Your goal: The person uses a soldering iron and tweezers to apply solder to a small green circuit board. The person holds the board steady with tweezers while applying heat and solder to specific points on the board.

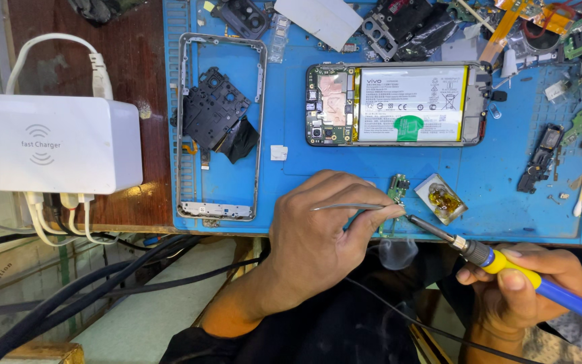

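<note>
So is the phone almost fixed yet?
Not yet. The phone already lies opened, its frame set aside. Now the left hand steadies a small green board with tweezers while the right hand solders it, smoke rising. Loose parts remain scattered.

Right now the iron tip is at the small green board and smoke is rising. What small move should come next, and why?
Probably lift the soldering iron tip slightly off the small green board. Smoke already curls below the joint, so the solder seems to have melted. The left hand should keep the tweezers pressed there, steadying the board, while the right hand draws back.
</note>
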